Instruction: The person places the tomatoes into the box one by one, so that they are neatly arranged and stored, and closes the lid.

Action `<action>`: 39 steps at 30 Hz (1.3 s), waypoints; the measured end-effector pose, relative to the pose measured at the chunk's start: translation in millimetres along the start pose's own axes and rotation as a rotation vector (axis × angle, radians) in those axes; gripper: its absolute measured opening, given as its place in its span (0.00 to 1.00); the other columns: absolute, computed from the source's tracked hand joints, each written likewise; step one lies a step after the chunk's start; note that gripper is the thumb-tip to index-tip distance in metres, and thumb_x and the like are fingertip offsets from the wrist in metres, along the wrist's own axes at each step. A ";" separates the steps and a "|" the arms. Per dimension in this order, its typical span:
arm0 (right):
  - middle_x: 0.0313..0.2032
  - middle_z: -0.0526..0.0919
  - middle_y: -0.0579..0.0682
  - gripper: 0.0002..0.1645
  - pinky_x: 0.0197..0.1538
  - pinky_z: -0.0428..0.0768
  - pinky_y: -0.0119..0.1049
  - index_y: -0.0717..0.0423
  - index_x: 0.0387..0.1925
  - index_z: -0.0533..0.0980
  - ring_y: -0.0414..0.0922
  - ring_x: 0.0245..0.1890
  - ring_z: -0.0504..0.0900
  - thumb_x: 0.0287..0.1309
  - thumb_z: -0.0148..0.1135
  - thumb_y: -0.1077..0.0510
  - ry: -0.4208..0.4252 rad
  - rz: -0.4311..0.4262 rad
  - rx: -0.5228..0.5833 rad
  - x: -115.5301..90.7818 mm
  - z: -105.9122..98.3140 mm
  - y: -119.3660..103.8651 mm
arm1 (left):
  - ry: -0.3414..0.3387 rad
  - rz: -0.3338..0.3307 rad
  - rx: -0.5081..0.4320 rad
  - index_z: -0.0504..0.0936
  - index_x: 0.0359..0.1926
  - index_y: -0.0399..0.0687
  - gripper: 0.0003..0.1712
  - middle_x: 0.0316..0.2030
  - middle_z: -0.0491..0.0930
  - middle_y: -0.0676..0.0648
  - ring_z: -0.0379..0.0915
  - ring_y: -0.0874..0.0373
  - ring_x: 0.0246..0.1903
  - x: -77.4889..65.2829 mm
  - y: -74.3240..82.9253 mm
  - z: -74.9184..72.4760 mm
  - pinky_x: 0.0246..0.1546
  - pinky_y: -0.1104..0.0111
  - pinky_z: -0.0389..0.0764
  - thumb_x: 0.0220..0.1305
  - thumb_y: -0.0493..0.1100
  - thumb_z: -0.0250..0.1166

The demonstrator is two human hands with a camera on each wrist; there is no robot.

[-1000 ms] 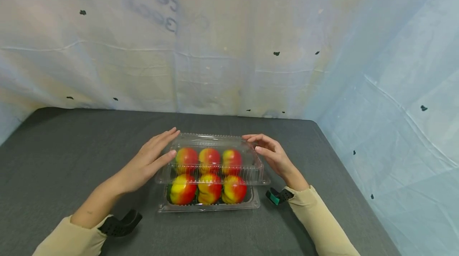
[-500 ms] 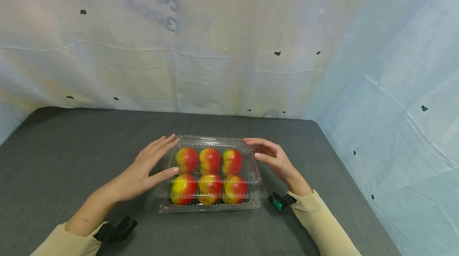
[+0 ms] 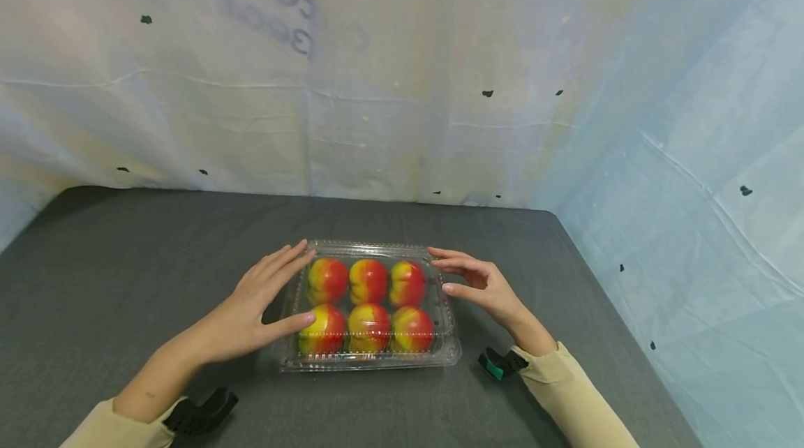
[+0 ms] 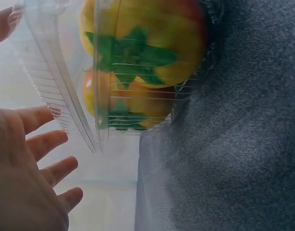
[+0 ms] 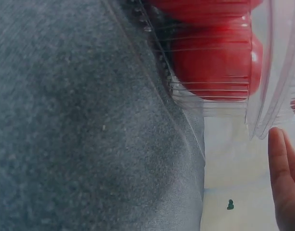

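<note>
A clear plastic clamshell box (image 3: 370, 366) sits on the table, holding several red-and-yellow fruits (image 3: 368, 329) in two rows. Green star-shaped leaves (image 4: 137, 55) show on the fruits in the left wrist view. Over the fruits lies the clear lid (image 4: 56, 77), still at a slight angle to the base on the left side. My left hand (image 3: 245, 308) is at the lid's left side, fingers spread and straight, thumb and index against it. Along the right side is my right hand (image 3: 486, 287), with fingers extended near the lid's rim (image 5: 270, 96); contact there is unclear.
Dark grey cloth covers the table (image 3: 157, 245). Behind it hangs a pale sheet (image 3: 377, 85) with dark spots and faint writing, and a bluish sheet (image 3: 710, 190) stands on the right. Black straps (image 3: 201, 412) are on both wrists.
The lid's front edge has come down toward the near side of the base and now covers the front row of fruits. Both hands have lowered slightly along with it.
</note>
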State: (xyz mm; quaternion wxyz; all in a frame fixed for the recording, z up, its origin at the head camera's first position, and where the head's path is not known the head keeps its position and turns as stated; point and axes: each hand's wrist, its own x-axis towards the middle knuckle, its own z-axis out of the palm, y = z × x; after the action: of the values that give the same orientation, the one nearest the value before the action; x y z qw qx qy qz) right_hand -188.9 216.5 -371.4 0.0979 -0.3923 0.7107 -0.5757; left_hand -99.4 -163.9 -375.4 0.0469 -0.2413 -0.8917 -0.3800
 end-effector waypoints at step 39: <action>0.71 0.59 0.57 0.39 0.61 0.73 0.48 0.53 0.71 0.59 0.58 0.67 0.66 0.61 0.63 0.57 0.000 0.365 -0.190 -16.9 17.9 -31.7 | -0.064 0.019 -0.004 0.45 0.76 0.57 0.62 0.75 0.48 0.44 0.50 0.35 0.68 -27.4 -11.2 -5.9 0.51 0.31 0.63 0.48 0.58 0.74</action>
State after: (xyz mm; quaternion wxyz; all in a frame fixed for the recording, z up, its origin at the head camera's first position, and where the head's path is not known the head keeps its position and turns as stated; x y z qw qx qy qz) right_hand -152.8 213.7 -354.0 0.1632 -0.2645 0.8211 -0.4788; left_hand -81.2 -185.5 -385.8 0.0211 -0.2619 -0.8896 -0.3735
